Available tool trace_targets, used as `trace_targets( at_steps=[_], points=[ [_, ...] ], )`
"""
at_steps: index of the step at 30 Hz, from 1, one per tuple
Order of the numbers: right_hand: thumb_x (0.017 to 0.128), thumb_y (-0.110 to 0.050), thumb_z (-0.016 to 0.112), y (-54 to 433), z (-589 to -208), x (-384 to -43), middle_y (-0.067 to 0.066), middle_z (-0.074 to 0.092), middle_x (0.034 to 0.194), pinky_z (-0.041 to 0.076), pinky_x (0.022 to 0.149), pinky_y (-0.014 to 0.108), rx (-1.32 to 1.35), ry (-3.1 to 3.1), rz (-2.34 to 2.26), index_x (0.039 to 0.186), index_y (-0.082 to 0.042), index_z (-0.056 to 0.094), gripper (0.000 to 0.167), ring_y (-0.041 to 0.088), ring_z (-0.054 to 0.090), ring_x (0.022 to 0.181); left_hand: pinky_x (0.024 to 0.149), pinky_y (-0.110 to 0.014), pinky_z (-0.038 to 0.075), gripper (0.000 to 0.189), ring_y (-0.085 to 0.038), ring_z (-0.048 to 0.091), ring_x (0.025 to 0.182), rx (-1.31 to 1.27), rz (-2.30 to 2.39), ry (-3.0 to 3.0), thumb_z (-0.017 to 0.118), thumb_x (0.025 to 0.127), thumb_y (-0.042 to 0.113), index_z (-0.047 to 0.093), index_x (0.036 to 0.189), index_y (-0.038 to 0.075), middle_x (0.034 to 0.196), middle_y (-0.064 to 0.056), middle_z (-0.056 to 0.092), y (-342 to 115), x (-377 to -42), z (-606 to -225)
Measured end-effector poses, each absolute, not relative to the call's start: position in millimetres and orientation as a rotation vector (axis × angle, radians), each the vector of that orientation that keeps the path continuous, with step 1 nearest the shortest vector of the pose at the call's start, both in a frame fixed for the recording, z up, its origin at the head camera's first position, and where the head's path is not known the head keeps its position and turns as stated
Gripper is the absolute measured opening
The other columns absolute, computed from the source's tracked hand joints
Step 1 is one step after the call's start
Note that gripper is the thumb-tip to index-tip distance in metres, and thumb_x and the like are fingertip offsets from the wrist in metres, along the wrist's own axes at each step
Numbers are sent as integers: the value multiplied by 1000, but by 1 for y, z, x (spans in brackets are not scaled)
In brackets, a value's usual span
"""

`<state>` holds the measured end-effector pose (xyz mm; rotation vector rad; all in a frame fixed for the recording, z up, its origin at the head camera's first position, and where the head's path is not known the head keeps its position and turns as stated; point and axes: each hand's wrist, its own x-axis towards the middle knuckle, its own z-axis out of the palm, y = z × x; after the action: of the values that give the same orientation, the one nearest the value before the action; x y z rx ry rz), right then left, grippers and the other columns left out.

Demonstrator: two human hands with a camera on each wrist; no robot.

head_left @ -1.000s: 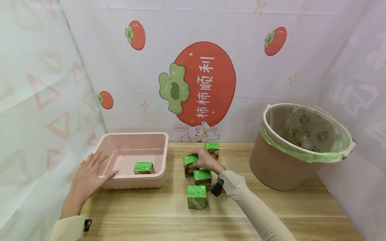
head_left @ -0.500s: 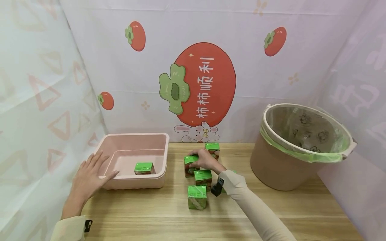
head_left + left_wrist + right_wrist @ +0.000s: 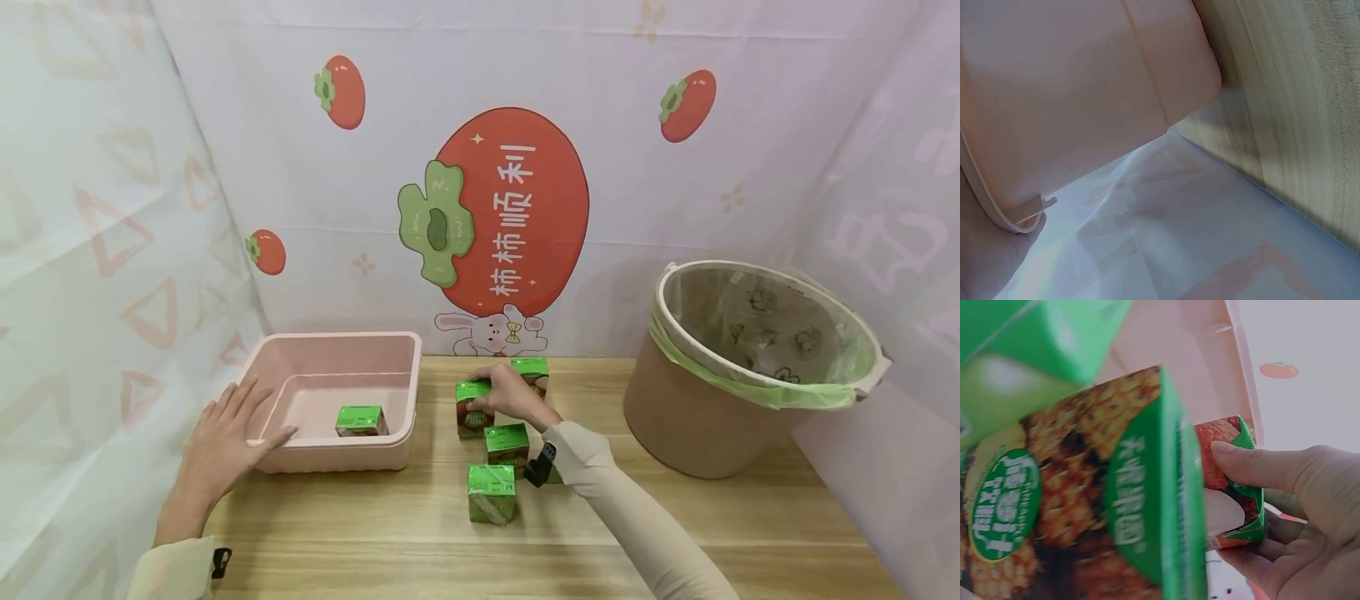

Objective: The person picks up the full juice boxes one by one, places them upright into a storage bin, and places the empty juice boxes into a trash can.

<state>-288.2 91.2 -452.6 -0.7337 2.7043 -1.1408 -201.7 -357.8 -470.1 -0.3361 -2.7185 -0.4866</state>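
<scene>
My right hand (image 3: pixel 508 393) pinches a green-topped juice box (image 3: pixel 475 412) between thumb and fingers. In the right wrist view the thumb lies across that box's red fruit picture (image 3: pixel 1215 434), with fingers on its far side. A pineapple juice box (image 3: pixel 1066 500) stands large in front of it there. At the left, my left hand (image 3: pixel 217 446) rests on the pink bin's (image 3: pixel 411 400) near left corner, fingers spread along the rim and thumb over the front edge. In the left wrist view, part of the left hand (image 3: pixel 991 256) touches the rim. One juice box (image 3: pixel 362 421) lies inside the bin.
Other juice boxes stand around the right hand: one behind (image 3: pixel 531 372), one in front (image 3: pixel 507 446), a nearer one (image 3: pixel 492 493), and one mostly hidden beside the wrist (image 3: pixel 555 475). A lined bucket (image 3: pixel 697 417) stands at the right. Printed cloth encloses the wooden table (image 3: pixel 360 533).
The right hand has raised the pinched juice box slightly. My left hand stays at the bin's rim, and the other boxes keep their places.
</scene>
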Motion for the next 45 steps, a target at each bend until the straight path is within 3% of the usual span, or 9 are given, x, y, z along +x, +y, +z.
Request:
trace_targets(
  at_steps=[8,16,24,31,36,41,42,45],
  points=[
    [86,-8,89,84,-431,-284,10,79,113,60,85,32,-787,2726,-1134,120,-1,78,36,20,72,98,122,-73,15,78,-54,26,152,-342,-473,-2725,70,95,54,48,153,7,168,-23,32,-358,-199,-469],
    [88,-11,88,77,-412,-282,9,79,112,60,82,30,-789,2712,-1157,123,-2,77,38,13,70,89,121,-74,15,77,-53,22,155,-354,-470,-2738,68,97,54,47,154,7,172,-20,27,-358,-200,-469],
    [88,-10,88,68,-394,-282,3,74,93,54,76,26,-861,2728,-1143,107,-3,76,24,14,61,82,121,-74,15,77,-55,24,153,-352,-473,-2737,68,96,54,48,154,7,172,-21,26,-359,-200,-471],
    [88,-11,88,62,-379,-283,6,78,100,56,77,26,-930,2731,-1131,114,-1,78,30,13,65,85,121,-74,16,79,-54,23,154,-354,-466,-2743,68,96,55,47,155,6,171,-22,28,-359,-201,-470],
    [88,-14,89,56,-366,-285,7,78,111,57,85,26,-968,2736,-1132,114,-4,80,30,20,70,100,122,-72,16,79,-54,25,153,-352,-461,-2748,68,96,56,48,154,6,170,-22,30,-358,-201,-468],
    [87,-14,89,47,-353,-286,7,77,101,55,81,23,-999,2753,-1148,104,-4,78,23,18,68,96,122,-72,15,80,-53,24,154,-349,-467,-2744,68,96,56,48,154,6,170,-23,30,-359,-201,-468],
    [87,-14,89,45,-351,-286,6,76,97,55,79,23,-999,2749,-1145,105,-4,77,24,18,67,90,122,-72,15,80,-53,23,154,-348,-467,-2743,68,96,56,48,154,6,170,-23,30,-359,-201,-468],
    [88,-15,88,40,-347,-286,6,79,101,57,79,22,-979,2742,-1146,112,-3,79,29,16,69,94,122,-72,15,80,-53,24,154,-345,-467,-2742,68,96,56,48,154,6,169,-22,31,-360,-201,-469]
  ],
)
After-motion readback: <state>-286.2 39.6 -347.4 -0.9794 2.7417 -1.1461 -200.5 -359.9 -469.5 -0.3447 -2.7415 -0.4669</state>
